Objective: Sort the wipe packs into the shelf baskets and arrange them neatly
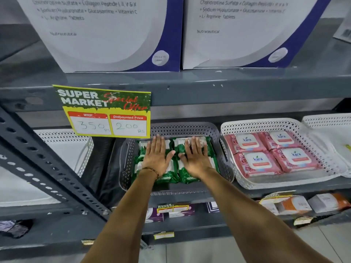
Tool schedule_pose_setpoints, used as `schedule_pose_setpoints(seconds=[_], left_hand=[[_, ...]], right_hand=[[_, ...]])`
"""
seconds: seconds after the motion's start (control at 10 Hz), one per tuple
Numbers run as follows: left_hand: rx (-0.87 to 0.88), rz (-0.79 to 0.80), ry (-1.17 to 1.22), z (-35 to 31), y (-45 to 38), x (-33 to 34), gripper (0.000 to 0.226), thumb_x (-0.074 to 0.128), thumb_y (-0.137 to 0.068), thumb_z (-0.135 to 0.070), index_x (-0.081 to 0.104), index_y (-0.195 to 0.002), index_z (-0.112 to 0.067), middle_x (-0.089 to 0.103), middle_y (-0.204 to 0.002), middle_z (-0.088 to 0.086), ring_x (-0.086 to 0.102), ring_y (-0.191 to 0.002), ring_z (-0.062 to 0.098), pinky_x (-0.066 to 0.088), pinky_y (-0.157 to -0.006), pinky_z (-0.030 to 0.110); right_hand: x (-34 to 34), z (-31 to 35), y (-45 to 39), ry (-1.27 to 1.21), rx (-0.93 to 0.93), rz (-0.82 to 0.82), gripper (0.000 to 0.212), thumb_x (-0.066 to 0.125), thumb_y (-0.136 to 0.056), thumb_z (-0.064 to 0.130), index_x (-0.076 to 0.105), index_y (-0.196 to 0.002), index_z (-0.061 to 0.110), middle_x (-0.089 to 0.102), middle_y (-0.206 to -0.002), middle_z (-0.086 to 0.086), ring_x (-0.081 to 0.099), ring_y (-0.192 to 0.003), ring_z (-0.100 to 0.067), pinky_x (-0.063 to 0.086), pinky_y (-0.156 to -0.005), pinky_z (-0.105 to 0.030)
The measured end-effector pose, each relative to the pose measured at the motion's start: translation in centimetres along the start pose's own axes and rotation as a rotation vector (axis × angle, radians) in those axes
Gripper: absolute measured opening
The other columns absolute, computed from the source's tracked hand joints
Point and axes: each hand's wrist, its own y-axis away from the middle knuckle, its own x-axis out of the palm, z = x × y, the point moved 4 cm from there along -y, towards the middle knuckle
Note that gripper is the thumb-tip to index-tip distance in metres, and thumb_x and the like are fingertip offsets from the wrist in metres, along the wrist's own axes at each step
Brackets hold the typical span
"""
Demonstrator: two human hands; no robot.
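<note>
On the grey shelf [190, 92] we see a grey basket [190, 128] with green wipe packs [190, 177] inside, beside a white basket [247, 185] holding four pink wipe packs [256, 162]. Our left hand [157, 158] and right hand [195, 158] lie flat and spread on the green packs, grasping nothing.

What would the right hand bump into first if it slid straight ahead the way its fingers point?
Probably the back wall of the grey basket. The right hand lies flat on the green wipe packs, fingers pointing toward that perforated wall; depth is hard to judge.
</note>
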Motion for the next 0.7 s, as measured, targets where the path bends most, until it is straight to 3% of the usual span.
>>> schedule_pose_setpoints(seconds=[0.5,0.7], left_hand=[[-0.004,0.075,-0.038,0.1,-0.3,0.6,0.064,0.005,-0.095,-0.05,-0.012,-0.144,-0.012,-0.019,-0.154,0.009,-0.017,-0.141,0.02,-0.007,-0.117,0.039],[-0.045,0.066,0.035,-0.7,0.8,-1.5,0.064,0.008,-0.097,-0.047,-0.008,-0.144,-0.008,-0.011,-0.156,0.01,-0.01,-0.143,0.02,-0.003,-0.117,0.036]], right_hand=[[-0.2,0.2,0.1,0.001,0.001,0.054,0.065,0.008,-0.097,0.05,-0.013,-0.148,0.016,-0.019,-0.157,-0.016,-0.02,-0.144,-0.029,-0.015,-0.113,-0.052],[-2.1,0.2,1.3,-0.034,0.035,0.02,0.065,0.01,-0.098,0.049,-0.003,-0.15,0.012,-0.004,-0.159,-0.017,-0.004,-0.147,-0.031,-0.006,-0.117,-0.052]])
